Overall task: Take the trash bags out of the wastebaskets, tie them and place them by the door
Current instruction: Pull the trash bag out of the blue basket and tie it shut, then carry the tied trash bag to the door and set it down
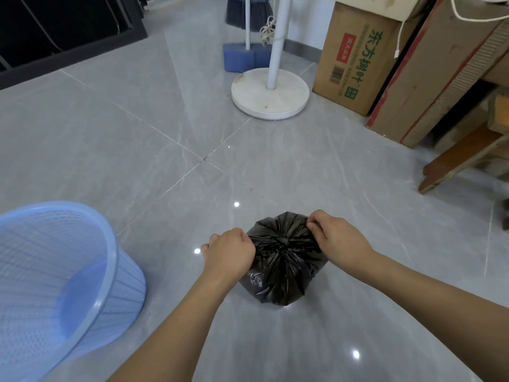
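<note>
Black trash bag (281, 274) sat knotted, crinkled, on floor; left hand (230, 250) and right hand (340, 239) fingers clenched its ends. Contents hidden.

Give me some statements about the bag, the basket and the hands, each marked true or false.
1. The black bag sits on the floor. True.
2. The bag is inside the blue basket. False: it stands outside, to the basket's right.
3. Both the left hand and the right hand grip the bag's gathered top. True.
4. The basket holds another bag. False: no bag shows in it.
5. A white round stand base is beyond the bag. True.
</note>
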The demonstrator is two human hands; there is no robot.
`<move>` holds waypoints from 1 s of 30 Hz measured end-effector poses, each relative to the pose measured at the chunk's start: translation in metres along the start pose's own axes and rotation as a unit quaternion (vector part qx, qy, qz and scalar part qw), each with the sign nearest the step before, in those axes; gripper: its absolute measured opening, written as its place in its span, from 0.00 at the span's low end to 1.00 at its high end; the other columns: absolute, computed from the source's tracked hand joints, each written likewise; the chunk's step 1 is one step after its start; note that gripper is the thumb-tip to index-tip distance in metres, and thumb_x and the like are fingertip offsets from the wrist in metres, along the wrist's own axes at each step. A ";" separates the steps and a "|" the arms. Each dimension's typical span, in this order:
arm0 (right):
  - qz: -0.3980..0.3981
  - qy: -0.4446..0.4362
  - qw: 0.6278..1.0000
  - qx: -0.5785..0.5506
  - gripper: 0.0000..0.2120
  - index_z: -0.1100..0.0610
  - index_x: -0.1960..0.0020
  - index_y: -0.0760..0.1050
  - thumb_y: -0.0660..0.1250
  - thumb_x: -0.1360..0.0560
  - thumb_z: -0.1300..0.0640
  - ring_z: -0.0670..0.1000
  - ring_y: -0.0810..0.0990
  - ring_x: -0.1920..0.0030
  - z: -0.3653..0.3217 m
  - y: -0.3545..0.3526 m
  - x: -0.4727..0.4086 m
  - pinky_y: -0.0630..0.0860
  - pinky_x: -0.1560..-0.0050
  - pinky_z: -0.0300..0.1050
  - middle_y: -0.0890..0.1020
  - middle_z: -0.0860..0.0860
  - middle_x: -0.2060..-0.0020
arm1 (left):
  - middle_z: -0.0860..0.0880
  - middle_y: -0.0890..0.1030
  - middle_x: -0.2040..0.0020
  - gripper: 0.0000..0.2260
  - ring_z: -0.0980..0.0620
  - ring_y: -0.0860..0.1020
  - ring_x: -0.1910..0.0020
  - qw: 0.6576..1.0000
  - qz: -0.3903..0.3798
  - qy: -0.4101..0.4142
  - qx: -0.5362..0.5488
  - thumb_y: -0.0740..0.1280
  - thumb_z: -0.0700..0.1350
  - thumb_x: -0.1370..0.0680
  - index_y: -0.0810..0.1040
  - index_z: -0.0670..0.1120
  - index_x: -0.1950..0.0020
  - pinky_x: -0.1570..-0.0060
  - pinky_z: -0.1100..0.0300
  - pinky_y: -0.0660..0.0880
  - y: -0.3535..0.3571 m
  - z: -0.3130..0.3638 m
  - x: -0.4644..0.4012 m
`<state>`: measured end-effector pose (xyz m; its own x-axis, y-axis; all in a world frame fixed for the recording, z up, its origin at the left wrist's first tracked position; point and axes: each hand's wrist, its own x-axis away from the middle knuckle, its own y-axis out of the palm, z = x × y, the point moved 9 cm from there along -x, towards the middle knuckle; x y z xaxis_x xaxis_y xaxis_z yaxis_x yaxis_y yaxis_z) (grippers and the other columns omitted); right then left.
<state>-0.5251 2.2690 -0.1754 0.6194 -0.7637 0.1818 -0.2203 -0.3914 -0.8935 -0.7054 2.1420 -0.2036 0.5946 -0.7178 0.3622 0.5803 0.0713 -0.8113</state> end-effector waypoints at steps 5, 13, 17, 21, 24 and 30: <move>0.002 -0.030 0.999 -0.014 0.10 0.51 0.42 0.72 0.56 0.18 0.49 0.48 0.77 0.55 -0.009 0.004 -0.001 0.72 0.55 0.43 0.78 0.45 0.53 | 0.50 0.72 0.58 0.13 0.45 0.73 0.51 0.996 0.027 -0.007 0.086 0.52 0.46 0.19 0.66 0.48 0.63 0.46 0.47 0.71 0.002 -0.007 0.003; -0.047 -0.074 0.996 0.020 0.22 0.50 0.31 0.71 0.63 0.25 0.54 0.51 0.65 0.40 0.000 0.025 0.005 0.63 0.35 0.43 0.68 0.48 0.42 | 0.56 0.65 0.33 0.28 0.53 0.62 0.32 0.975 -0.048 0.050 0.211 0.66 0.62 0.27 0.68 0.54 0.30 0.34 0.54 0.66 0.034 -0.006 0.019; -0.015 -0.063 0.995 0.080 0.10 0.50 0.43 0.78 0.65 0.23 0.52 0.53 0.58 0.28 0.002 0.027 -0.002 0.56 0.31 0.50 0.64 0.49 0.29 | 0.51 0.74 0.38 0.14 0.52 0.73 0.40 0.985 -0.001 0.057 0.166 0.64 0.53 0.22 0.77 0.50 0.39 0.40 0.58 0.72 0.041 -0.008 0.010; -0.046 -0.043 0.997 -0.041 0.07 0.55 0.47 0.76 0.63 0.21 0.55 0.52 0.70 0.31 -0.012 0.015 -0.014 0.66 0.32 0.47 0.72 0.51 0.31 | 0.46 0.80 0.57 0.11 0.53 0.76 0.60 0.973 0.007 0.045 0.224 0.60 0.47 0.20 0.78 0.43 0.56 0.65 0.64 0.70 0.010 0.008 0.005; -0.050 0.001 0.991 -0.124 0.07 0.54 0.46 0.75 0.61 0.20 0.53 0.51 0.78 0.46 -0.034 -0.022 -0.019 0.75 0.44 0.47 0.81 0.50 0.45 | 0.51 0.81 0.57 0.10 0.58 0.75 0.60 0.974 0.022 0.043 0.221 0.59 0.45 0.20 0.80 0.46 0.52 0.64 0.67 0.69 -0.044 0.031 0.001; -0.009 0.011 0.993 -0.118 0.08 0.54 0.46 0.75 0.62 0.20 0.52 0.53 0.79 0.51 -0.113 -0.185 -0.021 0.74 0.51 0.46 0.82 0.52 0.52 | 0.51 0.82 0.57 0.09 0.50 0.79 0.56 0.980 0.011 0.052 0.193 0.60 0.43 0.22 0.81 0.47 0.53 0.61 0.59 0.70 -0.213 0.116 0.017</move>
<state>-0.5826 2.2991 0.0327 0.6082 -0.7658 0.2088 -0.3820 -0.5130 -0.7687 -0.7539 2.1947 0.0285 0.5611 -0.7783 0.2817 0.7471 0.3296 -0.5773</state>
